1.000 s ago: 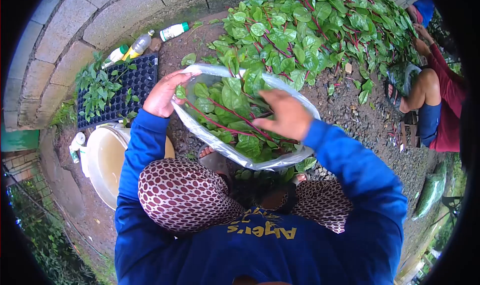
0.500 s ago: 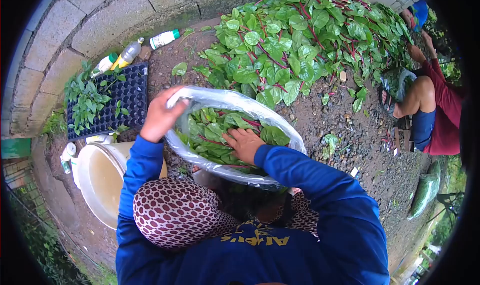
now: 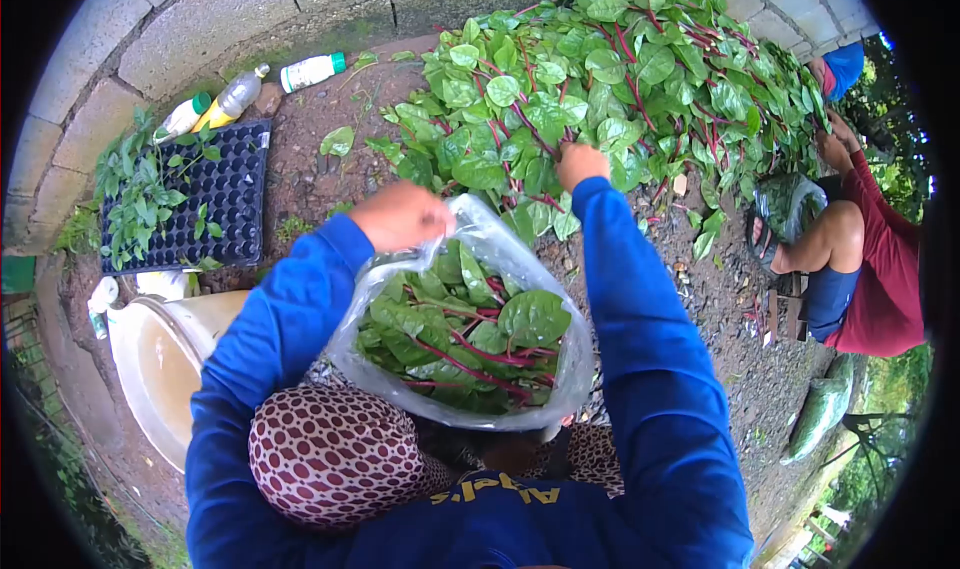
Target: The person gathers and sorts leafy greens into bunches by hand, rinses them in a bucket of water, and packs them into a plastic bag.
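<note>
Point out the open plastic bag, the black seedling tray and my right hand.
Plastic bag (image 3: 572, 377): head view, right side of its rim.
Seedling tray (image 3: 228, 194): head view, bare cells.
Right hand (image 3: 583, 165): head view, back of hand.

Clear bag w/ leafy stems is gripped at rim by L hand; red stem in leaf pile is grasped by R hand.
</note>
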A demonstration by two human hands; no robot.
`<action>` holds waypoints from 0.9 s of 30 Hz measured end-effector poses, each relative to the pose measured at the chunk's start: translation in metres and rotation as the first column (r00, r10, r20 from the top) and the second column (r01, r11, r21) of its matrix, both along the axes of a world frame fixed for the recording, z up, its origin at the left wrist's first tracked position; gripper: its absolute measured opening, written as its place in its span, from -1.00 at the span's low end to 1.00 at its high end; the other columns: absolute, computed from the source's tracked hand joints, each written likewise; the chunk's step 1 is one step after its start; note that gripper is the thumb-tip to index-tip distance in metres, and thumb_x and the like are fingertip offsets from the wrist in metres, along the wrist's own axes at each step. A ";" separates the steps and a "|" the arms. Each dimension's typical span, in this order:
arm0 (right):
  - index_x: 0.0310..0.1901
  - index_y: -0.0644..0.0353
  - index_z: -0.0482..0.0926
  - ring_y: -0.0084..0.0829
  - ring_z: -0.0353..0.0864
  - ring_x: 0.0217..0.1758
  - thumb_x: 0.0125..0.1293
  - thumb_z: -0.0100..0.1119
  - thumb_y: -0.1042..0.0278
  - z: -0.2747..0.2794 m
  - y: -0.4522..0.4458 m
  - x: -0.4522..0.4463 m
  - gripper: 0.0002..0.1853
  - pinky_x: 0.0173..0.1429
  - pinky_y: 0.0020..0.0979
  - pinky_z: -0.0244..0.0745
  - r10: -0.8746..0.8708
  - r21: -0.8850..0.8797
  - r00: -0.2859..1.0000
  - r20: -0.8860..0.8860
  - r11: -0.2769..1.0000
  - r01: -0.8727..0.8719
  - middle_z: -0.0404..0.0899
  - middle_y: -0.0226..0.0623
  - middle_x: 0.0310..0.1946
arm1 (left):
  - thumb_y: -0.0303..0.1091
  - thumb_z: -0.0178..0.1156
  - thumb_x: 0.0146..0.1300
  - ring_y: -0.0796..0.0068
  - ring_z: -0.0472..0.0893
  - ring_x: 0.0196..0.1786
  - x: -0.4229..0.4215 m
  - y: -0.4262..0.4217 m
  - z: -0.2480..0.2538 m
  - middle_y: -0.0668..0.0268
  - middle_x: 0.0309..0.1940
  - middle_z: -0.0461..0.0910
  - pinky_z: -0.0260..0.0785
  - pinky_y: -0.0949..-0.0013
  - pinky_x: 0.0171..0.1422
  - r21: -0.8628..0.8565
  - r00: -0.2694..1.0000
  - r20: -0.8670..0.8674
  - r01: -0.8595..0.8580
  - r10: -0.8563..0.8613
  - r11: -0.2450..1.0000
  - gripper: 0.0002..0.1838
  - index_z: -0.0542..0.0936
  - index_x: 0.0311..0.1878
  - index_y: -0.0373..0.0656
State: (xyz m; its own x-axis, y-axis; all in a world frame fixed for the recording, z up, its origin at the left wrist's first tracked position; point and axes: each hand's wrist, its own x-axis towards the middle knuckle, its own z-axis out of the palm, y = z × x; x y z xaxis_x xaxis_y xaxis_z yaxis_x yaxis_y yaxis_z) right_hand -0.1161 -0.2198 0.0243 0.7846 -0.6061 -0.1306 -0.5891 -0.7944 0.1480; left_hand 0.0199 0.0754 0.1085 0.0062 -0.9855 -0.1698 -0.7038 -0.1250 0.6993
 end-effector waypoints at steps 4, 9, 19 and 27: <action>-0.35 0.06 0.63 -0.19 0.64 -0.33 0.11 0.11 0.17 0.040 0.024 -0.006 -0.80 -0.24 -0.24 0.53 -0.106 0.229 0.969 0.222 0.972 0.053 0.62 -0.19 -0.45 | -0.31 0.10 0.24 0.66 0.49 -0.55 0.022 -0.047 0.008 0.36 -0.45 0.59 0.37 0.55 -0.41 0.141 0.783 -0.411 -0.453 0.468 0.881 -0.78 0.55 -0.14 -0.23; -0.39 0.10 0.63 -0.08 0.59 -0.44 0.02 0.20 0.19 0.061 0.094 0.010 -0.81 -0.28 -0.19 0.50 -0.188 0.504 0.860 0.474 0.859 -0.090 0.59 -0.11 -0.53 | -0.09 0.06 0.30 0.55 0.53 -0.20 -0.021 -0.073 -0.035 0.38 -0.14 0.53 0.34 0.49 -0.18 0.225 0.349 -0.822 -0.526 0.450 0.820 -0.62 0.44 0.08 -0.08; -0.19 0.16 0.62 -0.32 0.60 -0.20 0.06 0.24 0.32 0.023 0.016 -0.003 -0.75 -0.09 -0.33 0.50 -0.304 0.446 0.736 0.604 0.895 0.004 0.60 -0.22 -0.25 | -0.19 -0.02 0.36 0.57 0.51 -0.34 -0.017 -0.053 -0.046 0.32 -0.19 0.51 0.40 0.46 -0.19 0.251 -0.062 -0.951 -0.724 0.301 0.643 -0.63 0.35 0.18 -0.03; -0.19 -0.03 0.61 -0.27 0.47 -0.06 -0.10 0.32 0.00 0.026 0.016 0.027 -0.59 0.04 -0.23 0.37 -0.042 -0.098 0.995 0.093 0.994 0.051 0.54 -0.36 -0.18 | -0.25 0.19 0.23 0.69 0.42 -0.34 -0.025 -0.042 -0.086 0.43 -0.29 0.51 0.26 0.54 -0.36 0.313 -0.074 -0.906 -0.778 0.416 0.545 -0.70 0.39 -0.03 -0.07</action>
